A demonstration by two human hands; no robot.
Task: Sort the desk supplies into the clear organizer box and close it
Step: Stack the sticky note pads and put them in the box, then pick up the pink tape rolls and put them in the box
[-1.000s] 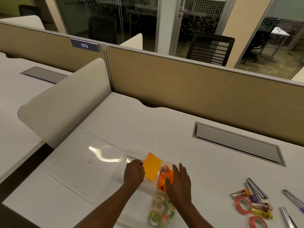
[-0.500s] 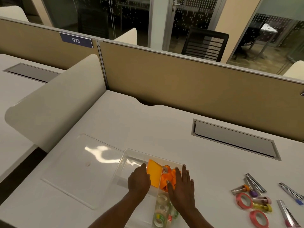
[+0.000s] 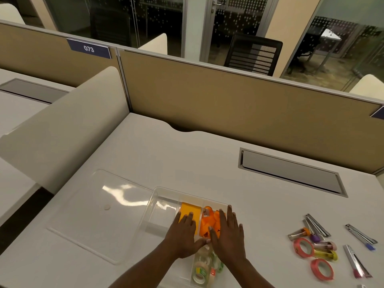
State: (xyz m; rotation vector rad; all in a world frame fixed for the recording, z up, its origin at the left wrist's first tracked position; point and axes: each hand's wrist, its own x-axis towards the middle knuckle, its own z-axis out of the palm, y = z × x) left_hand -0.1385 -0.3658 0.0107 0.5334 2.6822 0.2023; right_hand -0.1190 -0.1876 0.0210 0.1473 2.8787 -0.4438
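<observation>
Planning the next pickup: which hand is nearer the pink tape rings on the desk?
Right. The right hand lies flat on the organizer box, on the side facing the pink tape rings; the left hand rests farther away, over the orange pad.

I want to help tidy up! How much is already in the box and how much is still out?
Done: the orange pad, orange clips and clear tape rolls sit in the organizer box. In hand: the left hand presses flat on the pad; the right hand rests beside the clips. Left: the pink tape rolls and metal clips wait on the desk, and the lid lies off.
</observation>
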